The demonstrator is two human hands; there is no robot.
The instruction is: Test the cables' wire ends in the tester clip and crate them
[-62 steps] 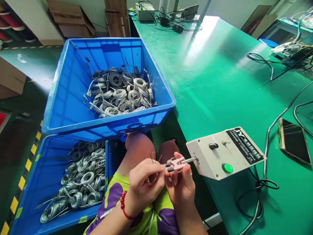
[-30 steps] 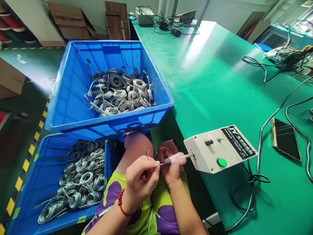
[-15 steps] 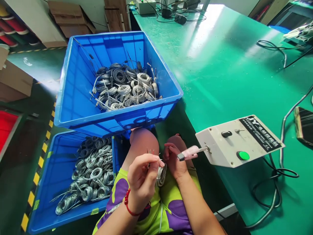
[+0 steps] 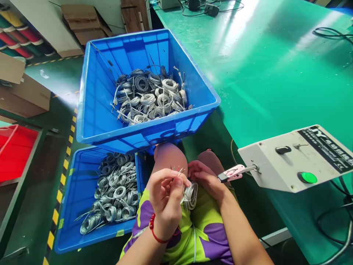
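My left hand point(image 4: 168, 200) is closed in a pinch above my lap. From its fingertips stick out the thin bare-ended wires point(image 4: 178, 171) of a cable. Below and beside the pinch hangs the coiled clear-jacketed silver cable point(image 4: 191, 197). Close to the right of it is my right hand point(image 4: 206, 180), fingers loosely bent and apart, with no thing visible in them; its thumb side is partly hidden. Right of that hand, a pink and black clip-like piece point(image 4: 231, 173) sits on the shaft of a grey control box point(image 4: 271, 162) with a green button.
A large blue bin point(image 4: 149, 134) ahead holds several coiled cables point(image 4: 147, 99). Another blue bin point(image 4: 91, 241) at lower left holds more coils. The green table point(image 4: 248, 84) runs along the right. A red container point(image 4: 19, 154) and cardboard boxes point(image 4: 24, 92) stand left.
The view has shifted, so bins and control box appear farther right. My left hand keeps its pinch, and the wires now fan out more visibly. My right hand stays close beside the coil.
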